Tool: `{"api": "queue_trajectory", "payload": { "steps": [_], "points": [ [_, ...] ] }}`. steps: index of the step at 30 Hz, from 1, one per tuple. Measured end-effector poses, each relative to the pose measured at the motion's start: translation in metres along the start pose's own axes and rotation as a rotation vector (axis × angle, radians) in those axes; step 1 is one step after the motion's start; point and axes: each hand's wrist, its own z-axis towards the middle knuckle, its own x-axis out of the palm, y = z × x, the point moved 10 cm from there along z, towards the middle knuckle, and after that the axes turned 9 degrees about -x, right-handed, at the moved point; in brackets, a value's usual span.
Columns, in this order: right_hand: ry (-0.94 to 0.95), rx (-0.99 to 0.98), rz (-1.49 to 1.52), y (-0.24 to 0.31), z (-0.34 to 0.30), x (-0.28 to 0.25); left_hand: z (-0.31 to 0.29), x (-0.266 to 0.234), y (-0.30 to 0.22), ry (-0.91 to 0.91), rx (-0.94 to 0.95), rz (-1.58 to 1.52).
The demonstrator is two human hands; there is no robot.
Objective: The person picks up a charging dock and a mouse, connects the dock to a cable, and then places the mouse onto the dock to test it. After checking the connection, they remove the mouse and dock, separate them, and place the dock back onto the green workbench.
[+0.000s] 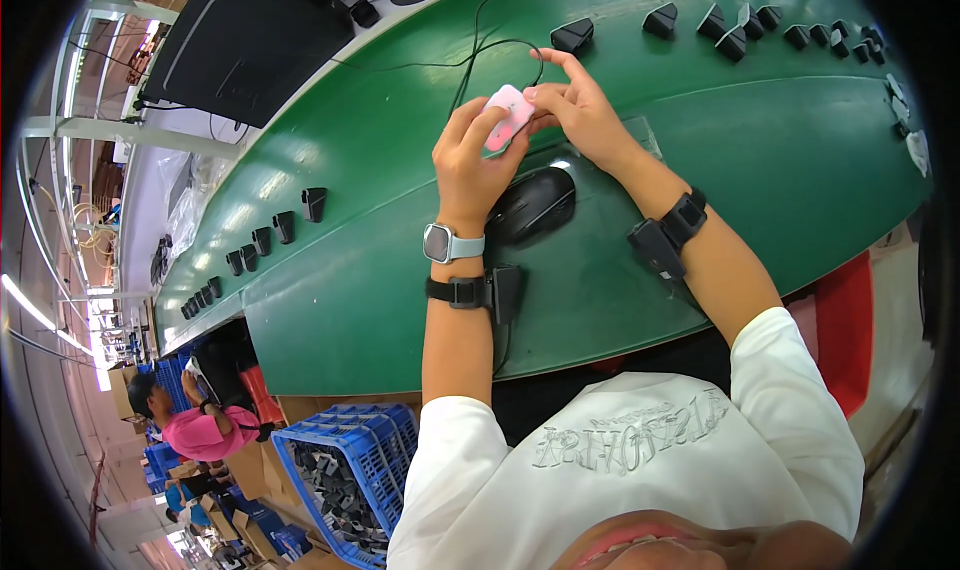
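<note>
Presently, a small pink-and-white device (508,102) is held above the green table (350,315), just beyond a black mouse (538,205). The left hand (474,160) grips it, fingers closed about its left side. The right hand (588,118) has its thumb tip at the device's right edge and its index finger extended beside a black cable (468,65); whether these fingers pinch the cable cannot be told. Black wedge-shaped pieces (314,204) are spaced across the table, left and right; a blue crate (385,448) beside it contains dark pieces

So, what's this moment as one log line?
left hand: holds pink-white object; right hand: at its edge; nearby: black mouse, green table
</note>
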Motion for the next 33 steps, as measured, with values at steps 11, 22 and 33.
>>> {"api": "queue_trajectory", "payload": {
  "steps": [11,22,33],
  "points": [
    [0.004,-0.018,-0.030,-0.003,0.003,-0.005,-0.001,0.005,0.006,0.014,-0.020,0.006],
    [-0.012,0.000,0.002,-0.004,0.003,-0.008,0.000,0.004,0.004,0.005,-0.030,0.006],
    [-0.018,0.025,-0.033,-0.007,0.003,-0.009,-0.001,0.005,0.012,0.018,-0.066,-0.012]
  ]
}}
